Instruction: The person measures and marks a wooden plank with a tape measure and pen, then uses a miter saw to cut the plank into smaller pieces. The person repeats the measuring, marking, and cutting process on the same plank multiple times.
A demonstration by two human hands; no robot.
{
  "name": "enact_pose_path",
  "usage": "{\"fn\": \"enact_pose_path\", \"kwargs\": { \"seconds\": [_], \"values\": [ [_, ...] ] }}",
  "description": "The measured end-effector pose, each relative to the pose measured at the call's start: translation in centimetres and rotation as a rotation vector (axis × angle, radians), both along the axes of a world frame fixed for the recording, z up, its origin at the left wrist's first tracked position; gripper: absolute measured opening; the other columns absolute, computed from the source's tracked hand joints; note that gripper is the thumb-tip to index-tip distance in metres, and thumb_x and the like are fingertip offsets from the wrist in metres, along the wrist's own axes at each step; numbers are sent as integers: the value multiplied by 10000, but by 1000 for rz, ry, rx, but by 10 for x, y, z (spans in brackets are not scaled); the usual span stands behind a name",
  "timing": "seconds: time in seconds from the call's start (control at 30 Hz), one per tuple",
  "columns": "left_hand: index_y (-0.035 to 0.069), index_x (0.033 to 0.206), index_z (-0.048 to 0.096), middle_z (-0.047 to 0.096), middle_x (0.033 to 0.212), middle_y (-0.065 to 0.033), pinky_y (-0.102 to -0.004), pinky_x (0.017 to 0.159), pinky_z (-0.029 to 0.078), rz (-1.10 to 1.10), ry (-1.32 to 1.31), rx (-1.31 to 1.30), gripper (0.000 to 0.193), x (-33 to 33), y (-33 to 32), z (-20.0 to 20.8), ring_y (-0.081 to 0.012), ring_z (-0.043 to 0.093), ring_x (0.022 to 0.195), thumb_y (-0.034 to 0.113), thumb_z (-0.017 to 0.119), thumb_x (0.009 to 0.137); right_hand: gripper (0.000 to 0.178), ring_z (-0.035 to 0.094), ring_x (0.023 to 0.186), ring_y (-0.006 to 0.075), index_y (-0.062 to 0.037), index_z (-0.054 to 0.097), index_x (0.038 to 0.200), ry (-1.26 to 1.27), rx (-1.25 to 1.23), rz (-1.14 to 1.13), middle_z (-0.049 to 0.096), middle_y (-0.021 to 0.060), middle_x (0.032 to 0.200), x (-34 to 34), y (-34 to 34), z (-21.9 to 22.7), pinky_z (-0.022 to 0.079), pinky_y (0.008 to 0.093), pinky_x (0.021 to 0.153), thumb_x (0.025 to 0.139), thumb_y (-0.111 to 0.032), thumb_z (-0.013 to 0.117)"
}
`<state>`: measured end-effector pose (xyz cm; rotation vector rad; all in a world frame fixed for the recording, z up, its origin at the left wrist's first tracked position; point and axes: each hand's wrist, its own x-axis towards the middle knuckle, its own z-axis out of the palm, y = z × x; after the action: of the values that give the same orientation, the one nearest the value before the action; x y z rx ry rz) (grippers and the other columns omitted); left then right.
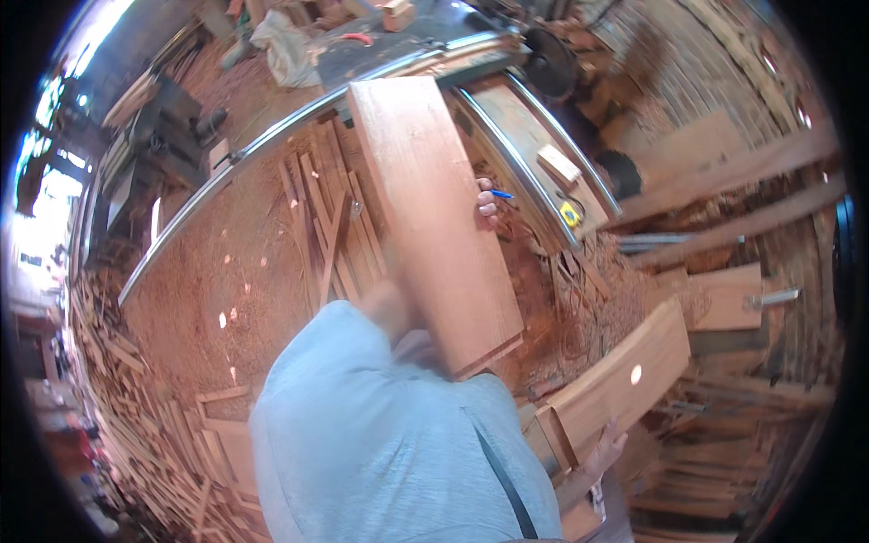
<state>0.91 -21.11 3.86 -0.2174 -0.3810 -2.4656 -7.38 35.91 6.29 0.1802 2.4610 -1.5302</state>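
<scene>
A wide, pale reddish wooden plank (425,199) slants up and away in front of my light blue shirt. My left forearm, blurred, meets the plank's left edge and is hidden beyond it. At the right edge the curled fingers of my left hand (487,203) show, with a blue pen (501,194) sticking out between them. Low on the right, my right hand (603,450) is beside the lower edge of a second wooden board (625,362), its fingers apart. Whether it bears any of that board's weight I cannot tell.
A metal-edged machine table (362,54) stands beyond the plank. Right of it, a yellow tape measure (569,214) and a small wood block (558,164) lie between metal rails. Thin wood strips (330,213) lie on the sawdust-covered floor (217,262). Scrap wood (136,425) piles up left.
</scene>
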Motion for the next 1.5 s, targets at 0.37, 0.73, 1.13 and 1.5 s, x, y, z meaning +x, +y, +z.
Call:
{"fn": "enact_pose_path", "kwargs": {
  "seconds": [0.37,0.73,1.13,1.5],
  "values": [
    [27,1387,526,674,1217,-91,-424,1075,445,438,-312,295,480,167,-195,-36,-236,633,1131,396,381,1116,384,661,969,154,16,597,1188,-218,-300,617,695,111,1112,-11,-406,27,559,305,820,862,-84,774],
    [24,1399,527,670,1251,-107,-432,1082,448,654,-623,665,506,211,-308,-70,-247,631,1160,418,385,1116,535,691,901,149,28,627,1136,-221,-199,1227,721,111,1031,-31,-748,-4,583,292,755,841,-335,887],
    [18,1439,508,644,1326,-132,-437,1086,462,695,-1043,802,553,231,-241,-56,-261,616,1218,451,420,1105,646,723,934,195,42,613,1211,-257,54,1367,733,144,1057,-53,-912,-35,595,325,802,819,-395,881],
    [-2,1101,738,711,924,-22,-263,739,515,829,-1809,152,403,239,-284,-66,-101,633,830,375,748,961,805,730,1007,254,35,640,1266,-61,137,1562,740,188,1110,-35,-939,-53,592,363,874,775,-558,874]
  ]
}}
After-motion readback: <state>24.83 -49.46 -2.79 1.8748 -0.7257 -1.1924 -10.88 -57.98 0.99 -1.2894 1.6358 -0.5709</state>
